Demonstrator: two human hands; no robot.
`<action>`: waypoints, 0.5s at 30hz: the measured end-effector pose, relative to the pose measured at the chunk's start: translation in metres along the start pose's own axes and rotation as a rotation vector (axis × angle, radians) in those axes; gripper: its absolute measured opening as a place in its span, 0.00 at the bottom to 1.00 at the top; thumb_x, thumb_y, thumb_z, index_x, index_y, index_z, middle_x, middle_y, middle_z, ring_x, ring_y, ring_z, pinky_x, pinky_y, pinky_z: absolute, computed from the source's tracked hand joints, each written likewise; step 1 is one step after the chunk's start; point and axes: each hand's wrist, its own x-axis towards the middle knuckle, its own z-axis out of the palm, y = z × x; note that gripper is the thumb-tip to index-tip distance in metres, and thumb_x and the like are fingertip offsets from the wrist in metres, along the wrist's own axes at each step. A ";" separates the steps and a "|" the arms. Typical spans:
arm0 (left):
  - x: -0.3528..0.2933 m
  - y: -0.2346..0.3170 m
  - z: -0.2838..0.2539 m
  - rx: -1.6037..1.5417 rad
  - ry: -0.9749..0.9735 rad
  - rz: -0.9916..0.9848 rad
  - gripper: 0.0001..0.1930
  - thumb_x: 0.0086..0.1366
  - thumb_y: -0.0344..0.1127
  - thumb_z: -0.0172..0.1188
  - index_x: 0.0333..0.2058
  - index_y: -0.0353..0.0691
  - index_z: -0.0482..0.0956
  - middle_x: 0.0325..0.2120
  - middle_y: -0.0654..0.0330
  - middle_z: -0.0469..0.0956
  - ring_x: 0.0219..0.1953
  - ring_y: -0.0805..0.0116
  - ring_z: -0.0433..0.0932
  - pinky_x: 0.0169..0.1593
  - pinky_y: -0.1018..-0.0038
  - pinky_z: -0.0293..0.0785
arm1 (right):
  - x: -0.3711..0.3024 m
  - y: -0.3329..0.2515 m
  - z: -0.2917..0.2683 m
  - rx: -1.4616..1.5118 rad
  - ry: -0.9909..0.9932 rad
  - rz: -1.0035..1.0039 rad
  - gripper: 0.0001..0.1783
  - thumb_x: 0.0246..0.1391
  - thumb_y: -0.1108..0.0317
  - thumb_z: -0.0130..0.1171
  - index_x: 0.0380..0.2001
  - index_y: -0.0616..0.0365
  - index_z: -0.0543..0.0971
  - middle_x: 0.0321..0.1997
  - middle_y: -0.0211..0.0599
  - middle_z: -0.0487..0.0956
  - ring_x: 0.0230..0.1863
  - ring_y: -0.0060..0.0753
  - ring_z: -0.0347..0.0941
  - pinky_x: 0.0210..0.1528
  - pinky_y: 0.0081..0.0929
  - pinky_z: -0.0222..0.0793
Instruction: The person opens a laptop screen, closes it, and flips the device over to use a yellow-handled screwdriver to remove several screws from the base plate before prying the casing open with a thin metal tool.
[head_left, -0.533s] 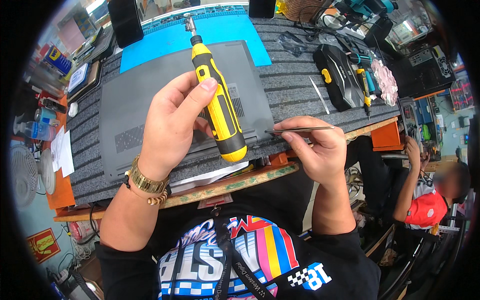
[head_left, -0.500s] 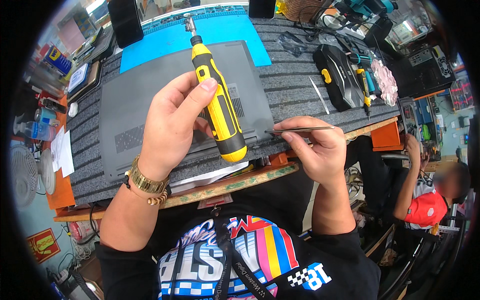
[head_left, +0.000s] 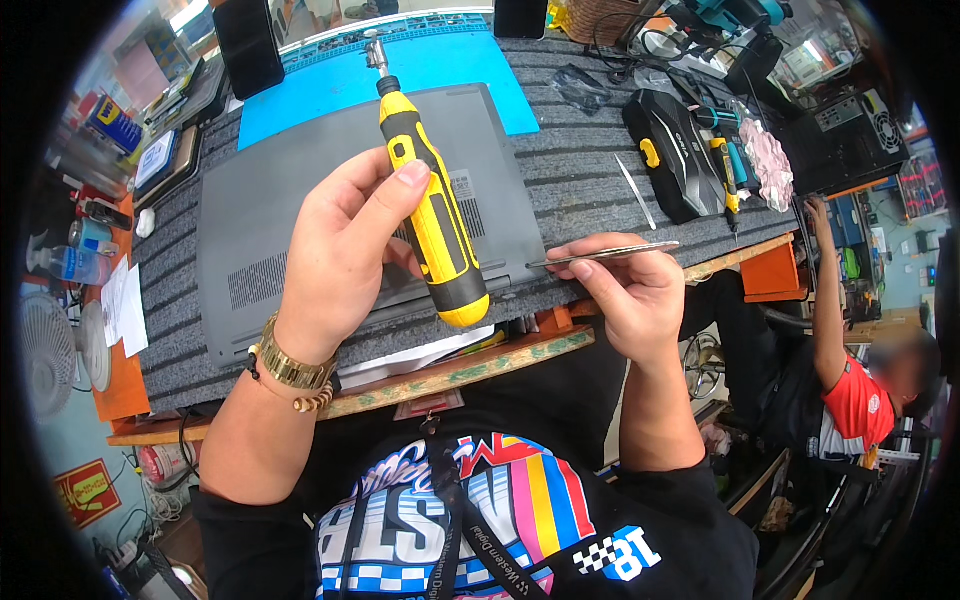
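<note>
A dark grey laptop lies with its vented underside up. Above it my left hand is wrapped round a yellow and black electric screwdriver. The screwdriver is tilted, its metal bit end pointing to the far side. At the laptop's near right corner, my right hand pinches thin metal tweezers. Their dark tip is at the laptop's edge; I cannot tell whether it touches or holds anything.
A blue work mat lies beyond the laptop on a ribbed grey mat. To the right are a thin white strip, a black tool case, a small yellow screwdriver and crumpled pink plastic. A person in red sits at the right.
The tweezers have turned slightly, their rear end now higher and further right. The screwdriver has shifted a little left. The person at the right has raised an arm toward the bench.
</note>
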 end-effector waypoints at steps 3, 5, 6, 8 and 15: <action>0.000 0.000 0.000 0.005 0.005 0.005 0.23 0.80 0.45 0.56 0.60 0.29 0.76 0.44 0.60 0.81 0.42 0.77 0.83 0.45 0.75 0.85 | -0.001 0.000 0.001 0.067 0.018 0.011 0.09 0.66 0.82 0.61 0.48 0.74 0.80 0.46 0.56 0.87 0.46 0.39 0.87 0.53 0.34 0.85; -0.001 0.001 0.001 0.007 0.011 0.002 0.23 0.80 0.45 0.56 0.60 0.29 0.76 0.44 0.60 0.81 0.42 0.78 0.83 0.45 0.75 0.85 | -0.001 0.001 0.002 0.082 0.026 0.019 0.09 0.67 0.82 0.60 0.48 0.74 0.80 0.45 0.56 0.87 0.46 0.39 0.87 0.53 0.34 0.85; -0.001 0.001 0.001 0.006 0.010 0.002 0.23 0.80 0.45 0.56 0.60 0.29 0.76 0.44 0.60 0.81 0.42 0.78 0.83 0.45 0.75 0.85 | -0.001 0.002 0.002 0.096 0.033 0.018 0.08 0.67 0.82 0.60 0.48 0.73 0.80 0.46 0.57 0.87 0.46 0.40 0.87 0.53 0.35 0.85; -0.001 0.001 0.000 0.012 0.003 -0.001 0.23 0.80 0.45 0.56 0.60 0.29 0.76 0.44 0.60 0.81 0.42 0.78 0.82 0.45 0.75 0.84 | -0.003 0.002 0.002 0.110 0.040 0.017 0.08 0.67 0.82 0.60 0.48 0.73 0.80 0.46 0.57 0.87 0.47 0.41 0.87 0.54 0.36 0.85; -0.001 0.001 0.001 0.004 0.005 -0.002 0.23 0.80 0.45 0.56 0.60 0.29 0.76 0.44 0.60 0.81 0.43 0.78 0.82 0.46 0.75 0.84 | -0.004 0.004 0.001 0.233 0.050 0.042 0.10 0.65 0.86 0.60 0.49 0.76 0.81 0.47 0.56 0.87 0.51 0.43 0.87 0.58 0.38 0.85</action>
